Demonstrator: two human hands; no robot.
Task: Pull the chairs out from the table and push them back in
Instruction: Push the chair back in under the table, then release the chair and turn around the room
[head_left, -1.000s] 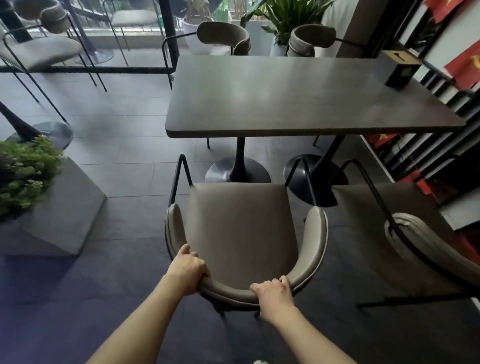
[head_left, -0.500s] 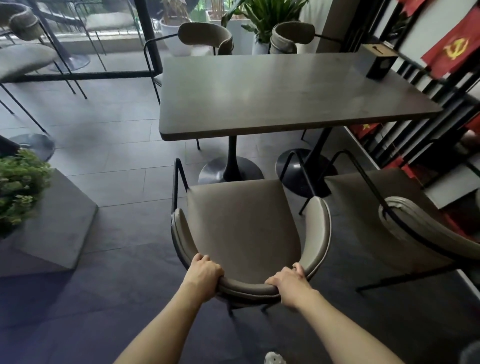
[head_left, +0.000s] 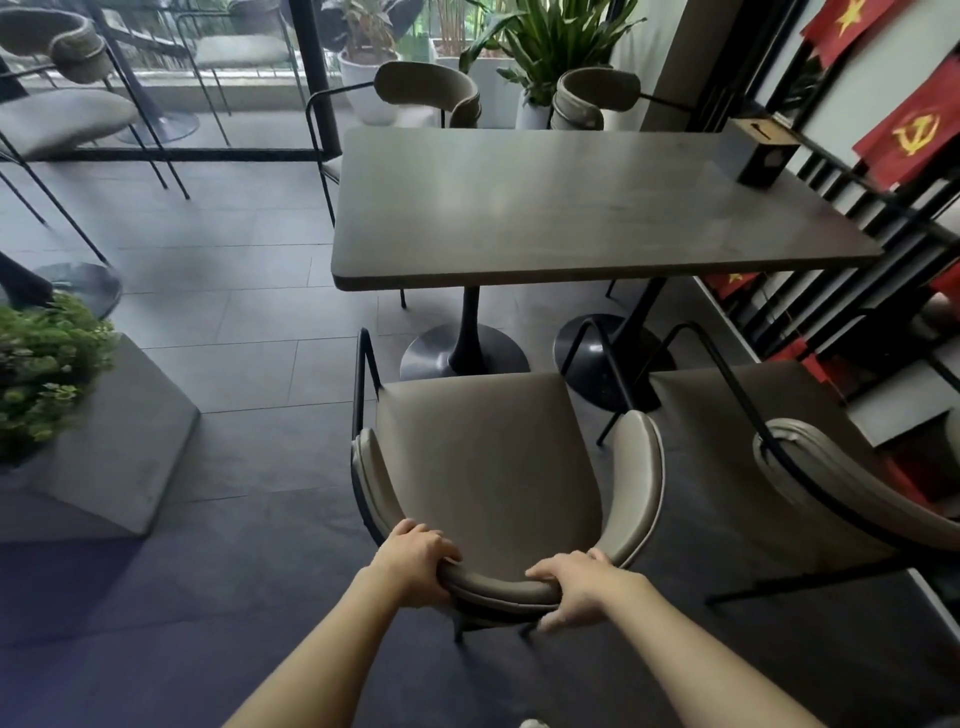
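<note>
A taupe padded chair (head_left: 488, 462) with a curved backrest and black metal frame stands in front of me, its seat clear of the dark rectangular table (head_left: 587, 202). My left hand (head_left: 415, 566) grips the backrest's left part and my right hand (head_left: 582, 582) grips its right part. A second matching chair (head_left: 810, 467) stands to the right, also out from the table. Two more chairs (head_left: 431, 91) (head_left: 592, 98) sit tucked in at the table's far side.
A grey concrete planter (head_left: 119, 447) with green foliage stands at the left. A small dark box (head_left: 763, 156) rests on the table's far right corner. A black slatted railing with red flags (head_left: 919, 135) runs along the right. Other chairs and potted plants stand farther back.
The chair in my hands has moved forward, its seat now closer to the table's near edge and pedestal bases. Both hands keep their grip on the backrest.
</note>
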